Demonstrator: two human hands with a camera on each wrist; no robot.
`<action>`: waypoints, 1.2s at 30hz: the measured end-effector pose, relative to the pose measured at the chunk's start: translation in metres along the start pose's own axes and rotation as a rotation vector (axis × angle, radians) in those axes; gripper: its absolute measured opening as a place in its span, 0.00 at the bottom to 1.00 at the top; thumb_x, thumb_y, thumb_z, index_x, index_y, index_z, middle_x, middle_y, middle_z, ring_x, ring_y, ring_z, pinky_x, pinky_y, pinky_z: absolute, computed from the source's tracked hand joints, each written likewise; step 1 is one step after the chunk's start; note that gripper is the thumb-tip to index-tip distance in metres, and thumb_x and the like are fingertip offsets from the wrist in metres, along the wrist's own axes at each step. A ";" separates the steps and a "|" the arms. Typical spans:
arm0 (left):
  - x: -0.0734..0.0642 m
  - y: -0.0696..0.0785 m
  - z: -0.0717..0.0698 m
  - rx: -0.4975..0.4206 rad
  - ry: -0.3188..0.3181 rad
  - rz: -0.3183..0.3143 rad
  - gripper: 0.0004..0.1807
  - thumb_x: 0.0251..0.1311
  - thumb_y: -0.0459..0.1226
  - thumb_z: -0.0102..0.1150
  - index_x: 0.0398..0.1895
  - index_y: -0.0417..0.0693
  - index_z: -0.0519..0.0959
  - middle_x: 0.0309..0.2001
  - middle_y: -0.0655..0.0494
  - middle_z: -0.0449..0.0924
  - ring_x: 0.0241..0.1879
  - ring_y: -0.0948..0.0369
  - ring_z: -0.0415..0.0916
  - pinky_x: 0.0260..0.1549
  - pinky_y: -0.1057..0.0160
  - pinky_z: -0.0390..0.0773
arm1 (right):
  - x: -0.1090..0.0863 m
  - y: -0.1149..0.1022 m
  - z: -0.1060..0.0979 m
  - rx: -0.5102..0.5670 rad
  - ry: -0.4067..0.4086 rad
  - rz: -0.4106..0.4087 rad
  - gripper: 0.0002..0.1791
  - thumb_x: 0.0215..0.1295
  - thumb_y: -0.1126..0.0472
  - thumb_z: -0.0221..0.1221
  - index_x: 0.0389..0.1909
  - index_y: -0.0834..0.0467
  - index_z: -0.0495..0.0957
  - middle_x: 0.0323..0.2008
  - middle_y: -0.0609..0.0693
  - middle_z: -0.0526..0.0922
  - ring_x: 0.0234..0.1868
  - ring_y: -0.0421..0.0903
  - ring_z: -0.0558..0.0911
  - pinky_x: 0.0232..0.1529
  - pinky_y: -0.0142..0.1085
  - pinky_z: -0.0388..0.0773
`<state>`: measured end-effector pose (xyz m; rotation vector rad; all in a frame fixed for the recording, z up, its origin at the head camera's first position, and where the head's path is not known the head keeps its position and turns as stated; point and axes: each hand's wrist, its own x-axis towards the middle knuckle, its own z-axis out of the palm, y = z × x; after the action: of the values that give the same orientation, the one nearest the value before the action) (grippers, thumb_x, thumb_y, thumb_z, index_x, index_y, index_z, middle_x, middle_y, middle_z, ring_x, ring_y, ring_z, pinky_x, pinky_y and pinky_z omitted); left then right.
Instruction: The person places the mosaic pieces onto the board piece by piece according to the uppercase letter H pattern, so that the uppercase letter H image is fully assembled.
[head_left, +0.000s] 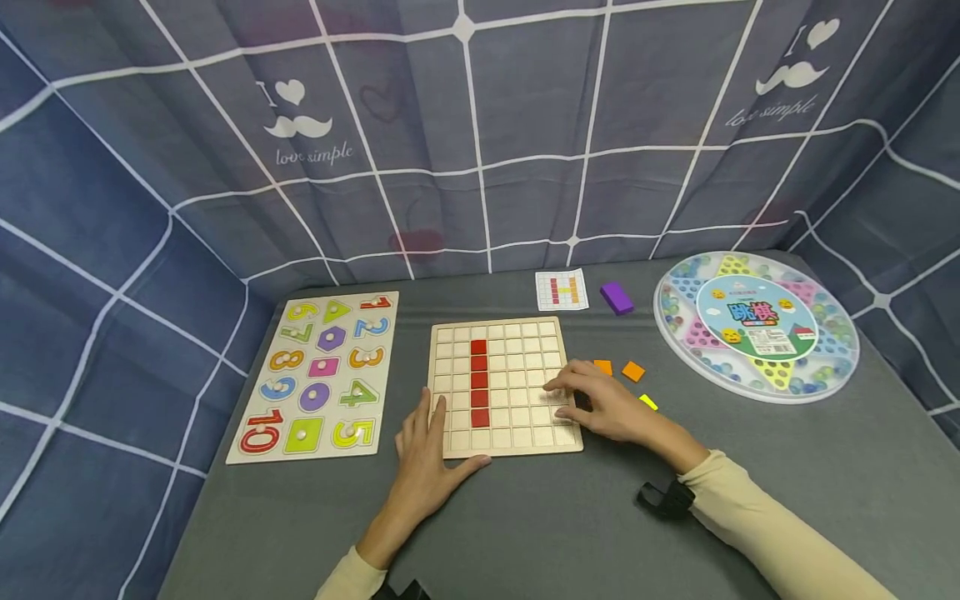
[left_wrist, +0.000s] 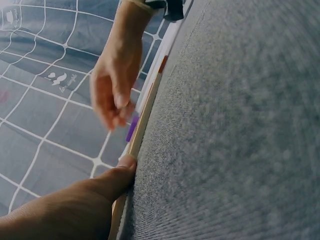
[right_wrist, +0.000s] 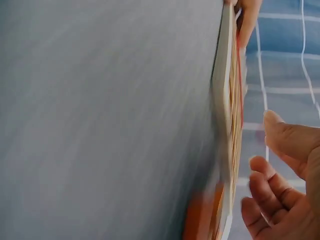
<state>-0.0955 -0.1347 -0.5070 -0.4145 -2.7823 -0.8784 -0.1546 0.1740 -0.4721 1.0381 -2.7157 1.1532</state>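
The wooden grid board (head_left: 517,379) is touched at its near corner by the left hand (head_left: 422,467), fingers and thumb extended along its edges. Five red squares (head_left: 479,381) are set between the hands. Nothing is gripped by the loosely curved right hand (head_left: 606,406); orange tiles (head_left: 633,371) are seen just beyond it.

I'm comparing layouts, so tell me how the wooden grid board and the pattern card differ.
The wooden grid board is larger than the pattern card. The board holds only red tiles; the card's pattern also has yellow and orange. The left hand touches the board, while the card lies untouched. Both bear a grid with a red column.
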 end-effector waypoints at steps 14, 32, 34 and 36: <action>-0.002 0.000 -0.002 -0.015 -0.022 -0.014 0.61 0.42 0.59 0.74 0.73 0.35 0.58 0.76 0.33 0.45 0.68 0.39 0.53 0.52 0.46 0.52 | -0.065 0.034 -0.054 -0.206 -0.079 0.073 0.22 0.54 0.58 0.72 0.51 0.47 0.82 0.42 0.40 0.76 0.44 0.38 0.68 0.43 0.33 0.64; 0.000 0.001 -0.001 -0.016 0.006 0.022 0.59 0.41 0.58 0.75 0.72 0.33 0.60 0.75 0.32 0.47 0.66 0.38 0.55 0.50 0.45 0.53 | -0.070 0.046 -0.057 -0.188 -0.096 0.064 0.22 0.57 0.61 0.70 0.54 0.46 0.80 0.43 0.38 0.75 0.45 0.36 0.67 0.45 0.33 0.64; 0.000 0.001 -0.001 -0.016 0.009 0.025 0.59 0.41 0.58 0.75 0.72 0.33 0.60 0.75 0.32 0.48 0.66 0.38 0.55 0.50 0.45 0.53 | -0.069 0.046 -0.056 -0.188 -0.090 0.062 0.22 0.57 0.61 0.70 0.53 0.46 0.80 0.43 0.38 0.75 0.45 0.36 0.67 0.45 0.33 0.64; -0.001 0.000 -0.002 -0.022 0.003 0.016 0.60 0.41 0.58 0.75 0.72 0.33 0.60 0.75 0.32 0.47 0.66 0.38 0.55 0.51 0.45 0.53 | -0.069 0.047 -0.055 -0.188 -0.084 0.056 0.21 0.56 0.60 0.70 0.52 0.46 0.81 0.43 0.38 0.75 0.45 0.36 0.67 0.45 0.32 0.64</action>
<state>-0.0946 -0.1355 -0.5056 -0.4374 -2.7651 -0.9061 -0.1410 0.2728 -0.4793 1.0120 -2.8667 0.8575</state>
